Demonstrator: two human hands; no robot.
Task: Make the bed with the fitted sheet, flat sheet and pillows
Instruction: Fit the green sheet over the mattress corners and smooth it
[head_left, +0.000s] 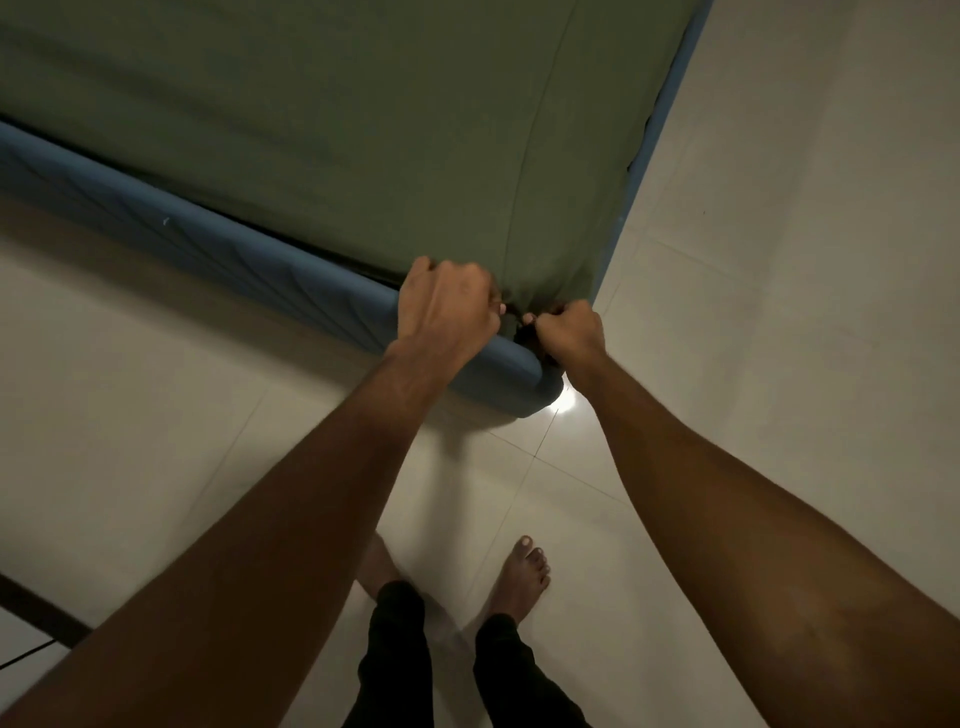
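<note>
Bare forearms (234, 545); left hand (447, 306), right hand (571, 332) on bunched olive sheet (363, 130)

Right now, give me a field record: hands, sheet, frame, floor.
left hand: grips the olive-green fabric sheet at the near bed corner
right hand: pinches the same sheet corner, close beside the left
sheet: spread over the bed, bunched at this corner
frame: blue padded bed frame, corner below the hands
floor: pale glossy tiles, bare feet standing
</note>
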